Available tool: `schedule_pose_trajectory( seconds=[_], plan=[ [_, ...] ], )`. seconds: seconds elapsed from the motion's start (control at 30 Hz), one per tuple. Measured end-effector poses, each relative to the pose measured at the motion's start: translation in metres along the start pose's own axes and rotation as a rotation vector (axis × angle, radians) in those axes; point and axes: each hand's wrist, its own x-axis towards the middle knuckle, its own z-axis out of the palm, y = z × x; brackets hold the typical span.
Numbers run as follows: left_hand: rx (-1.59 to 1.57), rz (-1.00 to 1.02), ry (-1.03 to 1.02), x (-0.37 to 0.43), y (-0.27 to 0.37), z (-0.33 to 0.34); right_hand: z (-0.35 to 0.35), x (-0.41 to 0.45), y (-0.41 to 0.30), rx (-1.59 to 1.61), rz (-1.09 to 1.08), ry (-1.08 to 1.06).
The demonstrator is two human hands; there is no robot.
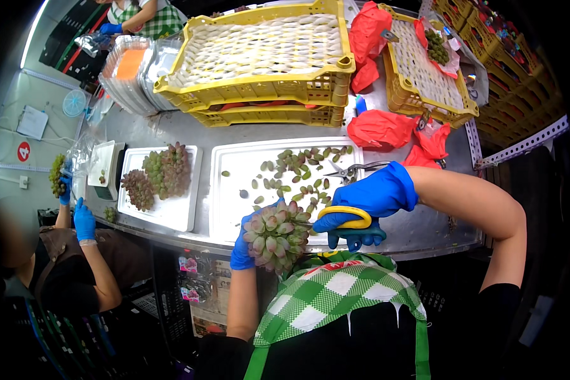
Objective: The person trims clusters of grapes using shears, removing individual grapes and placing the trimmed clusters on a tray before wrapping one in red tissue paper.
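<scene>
My left hand (244, 247), in a blue glove, holds a bunch of pinkish-green grapes (276, 235) over the table's near edge. To its right my gloved right hand (361, 202) grips scissors by their yellow and dark teal handles (349, 216); the tips point at the bunch and are partly hidden. Behind both hands lies a white tray (218, 190) with many loose grapes (292, 161) scattered in it. Pruning shears with metal blades (342, 171) rest at the tray's right side, just beyond my right hand.
Grape bunches fill another white tray (194, 190) beside a scale (105, 168). Stacked yellow crates (266, 90), clear plastic boxes (123, 80) and red paper (382, 128) stand or lie behind. A co-worker's gloved hand (84, 221) is at the left; another person (147, 19) works beyond the table.
</scene>
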Motion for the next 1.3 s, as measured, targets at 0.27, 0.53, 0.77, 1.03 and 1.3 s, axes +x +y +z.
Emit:
schedule_pose_trajectory(
  seconds=[0.27,0.53,0.77,1.03,1.3],
  plan=[
    [0.955,0.105,-0.095,0.001,-0.03,-0.021,0.001,-0.003,-0.011,-0.381,-0.013,0.139],
    [-0.536,-0.116,-0.115,0.004,-0.059,-0.03,0.007,-0.003,-0.007,-0.653,-0.141,0.259],
    [-0.774,-0.121,-0.126,0.005,-0.049,-0.027,0.01,-0.019,-0.017,-0.871,0.065,0.503],
    [-0.458,0.014,0.044,0.018,-0.031,-0.012,0.008,-0.011,0.014,-0.658,-0.083,0.643],
    [-0.505,0.08,0.129,0.017,-0.023,-0.003,0.015,-0.003,0.029,-0.794,-0.248,0.771]
  ],
)
